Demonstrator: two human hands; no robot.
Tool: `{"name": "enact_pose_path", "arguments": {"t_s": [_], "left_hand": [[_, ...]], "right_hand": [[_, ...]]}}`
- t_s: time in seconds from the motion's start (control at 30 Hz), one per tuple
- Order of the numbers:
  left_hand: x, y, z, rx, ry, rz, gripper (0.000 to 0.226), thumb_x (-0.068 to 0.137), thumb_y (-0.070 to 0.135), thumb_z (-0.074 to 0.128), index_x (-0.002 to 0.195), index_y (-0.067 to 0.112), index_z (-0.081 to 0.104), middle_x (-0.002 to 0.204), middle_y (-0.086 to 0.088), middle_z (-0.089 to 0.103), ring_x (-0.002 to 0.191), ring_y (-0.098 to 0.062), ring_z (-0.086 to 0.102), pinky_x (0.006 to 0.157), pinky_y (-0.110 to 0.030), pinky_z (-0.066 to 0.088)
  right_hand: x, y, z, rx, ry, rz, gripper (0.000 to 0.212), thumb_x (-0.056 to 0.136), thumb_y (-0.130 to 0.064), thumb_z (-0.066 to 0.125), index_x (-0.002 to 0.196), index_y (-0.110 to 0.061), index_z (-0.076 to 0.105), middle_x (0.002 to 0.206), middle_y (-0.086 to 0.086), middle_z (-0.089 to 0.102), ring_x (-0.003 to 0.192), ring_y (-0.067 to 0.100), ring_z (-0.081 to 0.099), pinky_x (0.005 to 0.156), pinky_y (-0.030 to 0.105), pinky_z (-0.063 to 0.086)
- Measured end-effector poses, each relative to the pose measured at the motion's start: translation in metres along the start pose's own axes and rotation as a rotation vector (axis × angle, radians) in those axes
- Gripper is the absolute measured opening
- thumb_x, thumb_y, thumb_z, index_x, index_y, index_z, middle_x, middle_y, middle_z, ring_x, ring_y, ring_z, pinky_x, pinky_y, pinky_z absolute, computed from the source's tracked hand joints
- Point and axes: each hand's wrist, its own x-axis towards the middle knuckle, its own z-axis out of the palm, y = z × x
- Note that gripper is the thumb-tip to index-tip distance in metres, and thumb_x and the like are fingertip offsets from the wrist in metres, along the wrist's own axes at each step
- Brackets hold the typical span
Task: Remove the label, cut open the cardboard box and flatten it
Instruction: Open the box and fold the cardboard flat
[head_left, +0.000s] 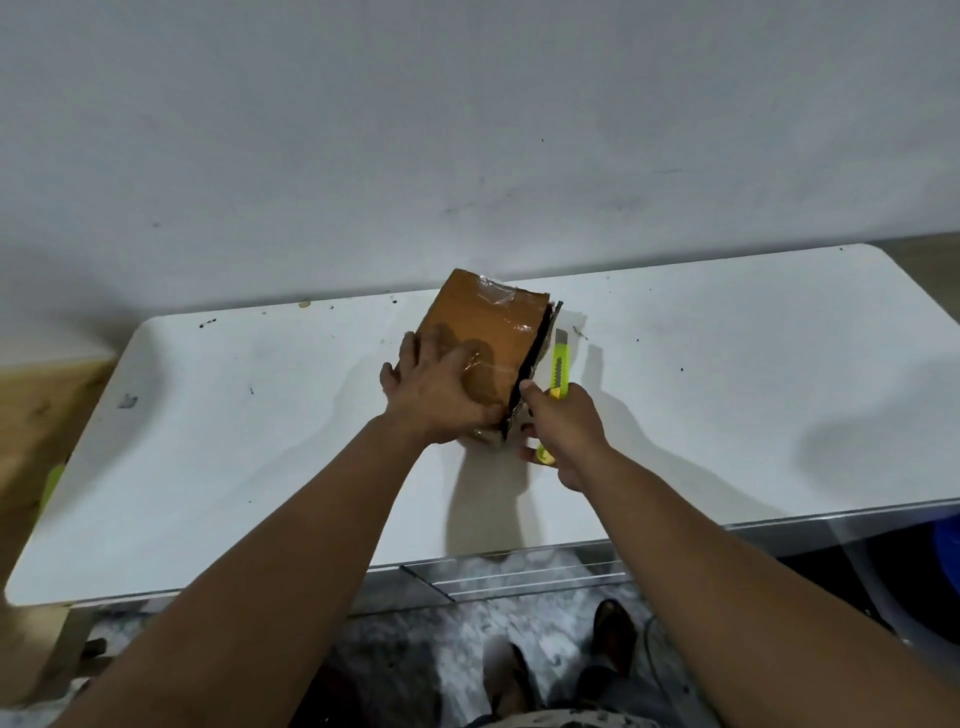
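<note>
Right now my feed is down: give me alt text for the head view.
The left hand presses flat on a brown taped cardboard box on a white table, while the right hand grips a yellow-green utility knife beside the box's right edge, where a dark gap shows. A plain wall stands behind.

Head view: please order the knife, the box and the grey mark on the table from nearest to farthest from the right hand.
1. Knife: gripped in the right hand.
2. Box: just left of that hand, under the left hand.
3. Grey mark: far left on the table.
</note>
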Motion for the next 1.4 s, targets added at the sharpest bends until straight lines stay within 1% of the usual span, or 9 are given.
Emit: {"name": "enact_pose_path", "arguments": {"t_s": [0.27, 0.47, 0.6, 0.73, 0.83, 0.93, 1.13, 1.27, 1.4], "left_hand": [[0.001, 0.003, -0.014, 0.015, -0.146, -0.006, 0.101, 0.064, 0.071, 0.059, 0.153, 0.046, 0.018, 0.168, 0.002, -0.004, 0.152, -0.040, -0.009, 0.119, -0.061, 0.006], [0.000, -0.022, -0.044, -0.849, -0.126, 0.153, 0.053, 0.094, 0.055, 0.045, 0.141, 0.033, 0.054, 0.139, 0.011, 0.059, 0.127, -0.004, 0.053, 0.108, -0.035, 0.039], [-0.001, -0.032, -0.052, -1.260, -0.071, -0.026, 0.066, 0.083, 0.066, 0.040, 0.130, 0.026, 0.063, 0.125, -0.004, 0.063, 0.112, -0.024, 0.056, 0.098, -0.054, 0.049], [-0.007, -0.033, -0.055, -1.378, 0.120, -0.152, 0.052, 0.094, 0.055, 0.032, 0.121, 0.025, 0.065, 0.124, -0.011, 0.063, 0.102, -0.027, 0.062, 0.090, -0.055, 0.057], [-0.008, -0.045, -0.048, -1.315, 0.272, -0.232, 0.035, 0.103, 0.036, 0.033, 0.119, 0.019, 0.059, 0.118, -0.013, 0.064, 0.093, -0.027, 0.069, 0.076, -0.043, 0.062], [-0.003, -0.070, -0.024, -1.106, 0.342, -0.302, 0.044, 0.101, 0.034, 0.050, 0.142, 0.026, 0.040, 0.131, -0.011, 0.057, 0.110, -0.028, 0.065, 0.086, -0.045, 0.059], [-0.002, -0.077, 0.006, 0.183, 0.377, 0.225, 0.086, 0.083, 0.016, 0.042, 0.159, 0.042, 0.012, 0.168, -0.007, 0.015, 0.153, -0.039, 0.011, 0.120, -0.053, 0.024], [-0.004, -0.057, 0.005, 0.389, 0.181, 0.523, 0.070, 0.083, 0.025, 0.052, 0.150, 0.038, 0.041, 0.165, -0.002, 0.028, 0.152, -0.037, 0.018, 0.118, -0.054, 0.018], [-0.002, -0.041, -0.004, 0.392, 0.119, 0.571, 0.050, 0.094, 0.043, 0.033, 0.140, 0.041, 0.051, 0.149, -0.002, 0.048, 0.132, -0.033, 0.044, 0.099, -0.053, 0.043]], "right_hand": [[0.007, 0.009, -0.021, -0.213, 0.082, -0.148, 0.012, 0.092, -0.016, 0.054, 0.101, -0.008, 0.051, 0.098, 0.015, 0.060, 0.078, 0.030, 0.065, 0.052, 0.038, 0.061], [0.017, 0.014, -0.046, -0.308, 0.174, -0.212, 0.014, 0.089, -0.007, 0.048, 0.102, -0.003, 0.050, 0.099, 0.018, 0.057, 0.069, 0.024, 0.057, 0.058, 0.044, 0.062], [0.026, 0.010, -0.056, -0.437, 0.256, -0.290, 0.007, 0.088, -0.011, 0.048, 0.085, -0.005, 0.046, 0.078, 0.012, 0.051, 0.062, 0.028, 0.051, 0.061, 0.055, 0.059], [0.036, 0.003, -0.066, -0.573, 0.309, -0.361, 0.012, 0.089, -0.008, 0.048, 0.079, -0.010, 0.042, 0.071, 0.006, 0.047, 0.071, 0.033, 0.051, 0.058, 0.036, 0.041], [0.045, 0.000, -0.080, -0.649, 0.362, -0.370, 0.008, 0.088, -0.005, 0.046, 0.083, -0.009, 0.042, 0.071, 0.004, 0.045, 0.072, 0.033, 0.050, 0.060, 0.033, 0.035], [0.050, -0.004, -0.090, -0.714, 0.395, -0.403, 0.004, 0.090, -0.006, 0.046, 0.089, -0.009, 0.044, 0.078, 0.009, 0.050, 0.076, 0.034, 0.051, 0.065, 0.036, 0.037], [0.052, -0.008, -0.100, -0.883, 0.420, -0.427, 0.003, 0.094, -0.012, 0.047, 0.093, -0.011, 0.044, 0.085, 0.010, 0.052, 0.076, 0.033, 0.047, 0.068, 0.037, 0.038], [0.057, -0.010, -0.104, -0.934, 0.439, -0.514, 0.006, 0.093, -0.009, 0.050, 0.098, -0.006, 0.049, 0.092, 0.016, 0.056, 0.082, 0.037, 0.055, 0.068, 0.036, 0.039], [0.055, -0.013, -0.105, -0.912, 0.495, -0.567, 0.010, 0.093, -0.009, 0.050, 0.101, -0.004, 0.050, 0.103, 0.020, 0.054, 0.090, 0.043, 0.057, 0.067, 0.039, 0.039]]}}
